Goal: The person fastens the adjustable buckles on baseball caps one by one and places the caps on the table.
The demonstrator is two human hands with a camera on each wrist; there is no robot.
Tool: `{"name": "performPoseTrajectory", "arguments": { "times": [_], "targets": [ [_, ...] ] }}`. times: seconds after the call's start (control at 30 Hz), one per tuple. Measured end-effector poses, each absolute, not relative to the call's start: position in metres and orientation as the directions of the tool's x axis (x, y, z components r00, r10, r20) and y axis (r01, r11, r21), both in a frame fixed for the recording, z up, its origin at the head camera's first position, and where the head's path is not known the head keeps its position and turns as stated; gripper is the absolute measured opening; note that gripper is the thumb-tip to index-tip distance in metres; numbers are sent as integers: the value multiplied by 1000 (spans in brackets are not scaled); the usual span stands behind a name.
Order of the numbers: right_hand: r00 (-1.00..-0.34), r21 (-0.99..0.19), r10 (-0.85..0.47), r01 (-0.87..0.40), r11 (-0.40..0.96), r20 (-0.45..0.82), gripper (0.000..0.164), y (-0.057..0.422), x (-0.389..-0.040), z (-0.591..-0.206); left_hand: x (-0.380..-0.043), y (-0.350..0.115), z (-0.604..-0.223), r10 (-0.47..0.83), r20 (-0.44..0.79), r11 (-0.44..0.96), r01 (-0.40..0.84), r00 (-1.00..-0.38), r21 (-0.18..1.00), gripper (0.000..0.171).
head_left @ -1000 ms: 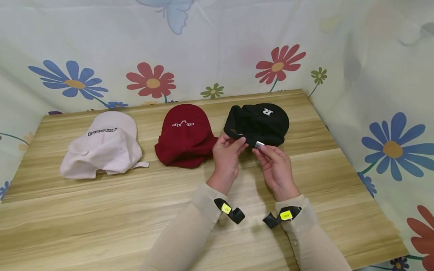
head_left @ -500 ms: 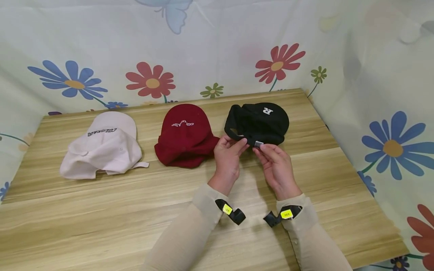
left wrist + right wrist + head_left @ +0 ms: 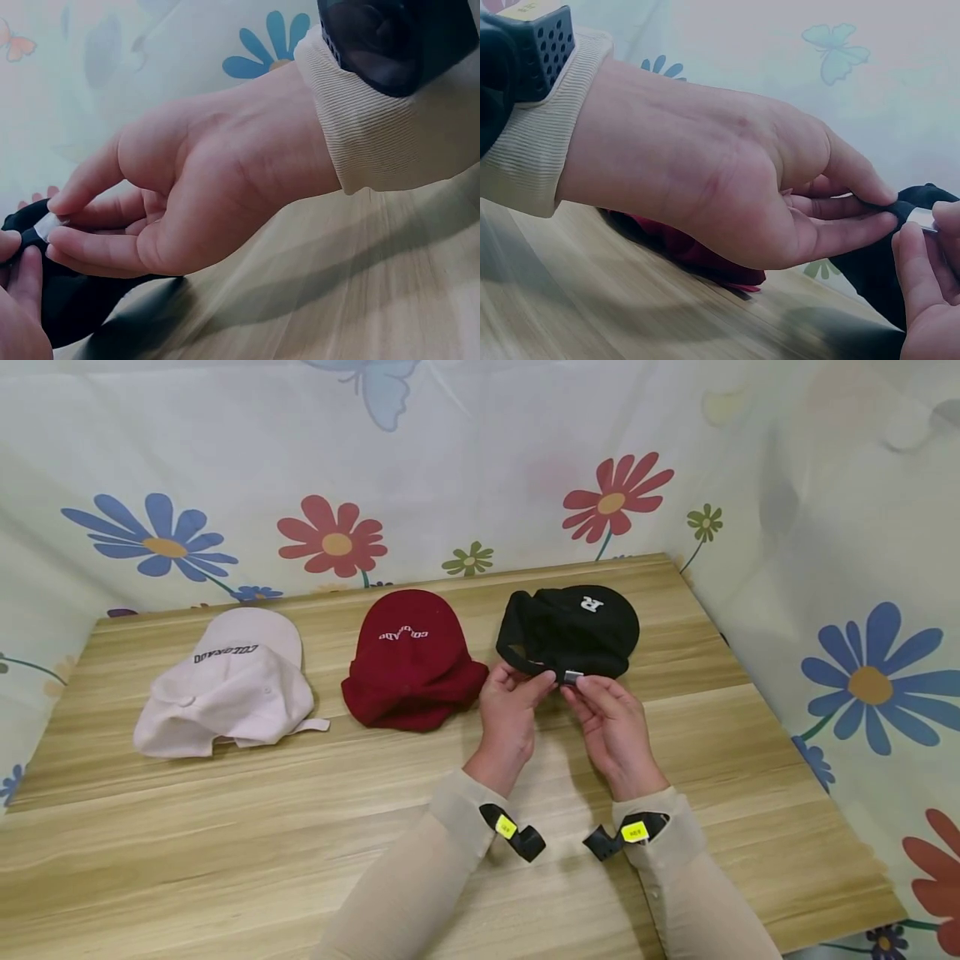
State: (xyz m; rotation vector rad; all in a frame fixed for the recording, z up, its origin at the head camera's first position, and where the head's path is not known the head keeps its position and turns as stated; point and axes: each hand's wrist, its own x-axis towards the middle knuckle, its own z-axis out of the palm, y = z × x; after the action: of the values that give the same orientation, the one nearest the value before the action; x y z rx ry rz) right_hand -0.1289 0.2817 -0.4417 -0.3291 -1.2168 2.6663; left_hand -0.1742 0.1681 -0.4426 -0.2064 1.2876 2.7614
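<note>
A black cap [image 3: 592, 631] with a white R lies at the table's back right, its rear strap toward me. My left hand [image 3: 510, 727] pinches that strap between thumb and fingers, just left of the silver buckle [image 3: 573, 677]. On the other side my right hand [image 3: 615, 727] pinches the buckle. From the left wrist view, the right hand [image 3: 217, 172] spans the picture with the metal buckle [image 3: 49, 226] at its fingertips. The right wrist view has the left hand [image 3: 727, 165] on the dark strap, its thumb and fingertips near the buckle [image 3: 922, 219].
A maroon cap [image 3: 412, 668] lies just left of my left hand, close to its fingers. Farther left is a pale pink cap [image 3: 232, 685] with its strap end loose. The wooden table [image 3: 262, 852] meets a flower-printed curtain [image 3: 480, 460] at the back and sides.
My left hand has shifted slightly right along the strap, nearer the buckle. My right hand keeps its pinch, and the caps stay almost where they were.
</note>
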Motion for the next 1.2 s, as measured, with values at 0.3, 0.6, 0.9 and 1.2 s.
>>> {"name": "performPoseTrajectory", "arguments": {
  "times": [0.3, 0.6, 0.9, 1.2],
  "targets": [
    [-956, -785, 267, -71, -616, -122, 14, 282, -128, -441, -175, 167, -442, 18, -169, -609, -145, -985, 780, 26],
    [-943, -814, 311, -87, -575, -120, 12, 279, -128, -440, -173, 170, -442, -14, -167, -582, -128, -986, 803, 31],
    [-928, -860, 367, -134, -492, -66, 9, 276, -128, -439, -173, 170, -446, -16, -132, -511, -105, -991, 853, 30],
    [-951, -876, 305, -110, -470, -44, 10, 278, -128, -444, -175, 168, -450, 6, -124, -504, -110, -992, 857, 28]
  ]
}}
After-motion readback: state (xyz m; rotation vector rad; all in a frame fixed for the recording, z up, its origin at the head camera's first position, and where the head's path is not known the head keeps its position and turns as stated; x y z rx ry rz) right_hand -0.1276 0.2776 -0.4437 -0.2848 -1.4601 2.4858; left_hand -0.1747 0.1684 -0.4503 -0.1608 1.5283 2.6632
